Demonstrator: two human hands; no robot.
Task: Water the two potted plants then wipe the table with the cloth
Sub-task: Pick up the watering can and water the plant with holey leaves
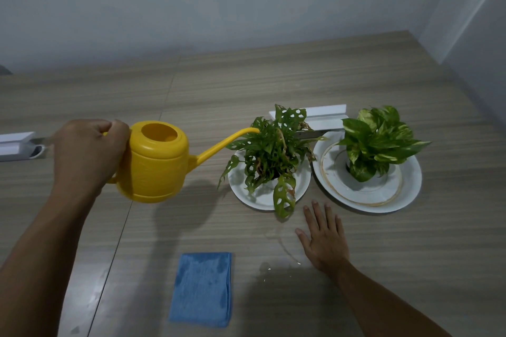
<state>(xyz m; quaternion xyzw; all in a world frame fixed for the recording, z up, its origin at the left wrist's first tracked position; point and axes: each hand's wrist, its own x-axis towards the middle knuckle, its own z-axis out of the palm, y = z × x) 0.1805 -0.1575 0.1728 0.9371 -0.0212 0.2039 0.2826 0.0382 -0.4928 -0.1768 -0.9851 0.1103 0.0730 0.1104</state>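
My left hand (87,153) grips the handle of a yellow watering can (157,161), held above the table. Its long spout tip reaches the leaves of the holey-leaved plant (269,156), which stands on a white plate (241,186). To the right, a variegated plant (375,142) stands on a larger white plate (408,186). My right hand (324,241) lies flat on the wooden table (191,85), fingers spread, just in front of the two plates. A folded blue cloth (202,288) lies near the front, damp in patches.
Small water drops and a wet streak (276,268) mark the table between the cloth and my right hand. A white rail piece (320,115) lies behind the plants, another white piece (16,145) at the far left. Walls close the back and right.
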